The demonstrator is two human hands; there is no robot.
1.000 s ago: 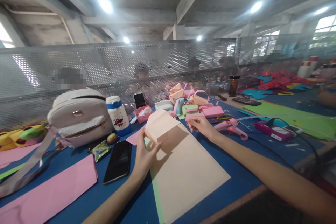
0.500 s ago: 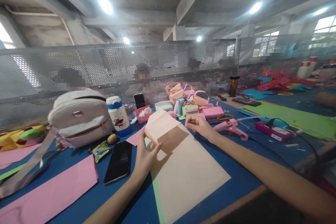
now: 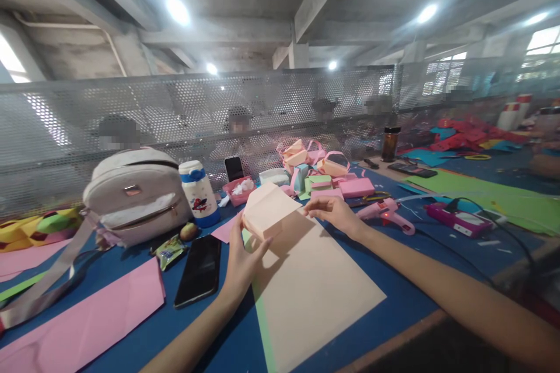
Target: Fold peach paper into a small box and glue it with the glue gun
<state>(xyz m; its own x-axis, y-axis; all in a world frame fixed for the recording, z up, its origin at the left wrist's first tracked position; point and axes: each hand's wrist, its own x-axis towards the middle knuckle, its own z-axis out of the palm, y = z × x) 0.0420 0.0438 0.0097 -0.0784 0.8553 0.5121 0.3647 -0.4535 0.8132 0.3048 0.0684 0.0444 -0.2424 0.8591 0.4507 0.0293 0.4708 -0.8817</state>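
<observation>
My left hand (image 3: 243, 250) grips a folded peach paper box (image 3: 269, 207) by its near left side, thumb in front. The box is tilted above a large peach paper sheet (image 3: 319, 297), which lies over a green sheet (image 3: 261, 320). Just right of the box's pointed corner, my right hand (image 3: 330, 213) has its fingertips pinched together. Whatever may be between those fingertips is too small to make out. A pink glue gun (image 3: 387, 215) with a small red light lies beside my right wrist.
Small paper boxes and baskets (image 3: 324, 172) are heaped at the back. On the left are a white backpack (image 3: 135, 198), a bottle (image 3: 199, 195), a phone (image 3: 199, 271) and pink paper (image 3: 91, 320). A purple power strip (image 3: 459, 218) with cables lies right. A perforated metal screen (image 3: 262, 99) stands behind.
My right hand has moved slightly left, closer to the box's corner. My left hand still holds the box in nearly the same place.
</observation>
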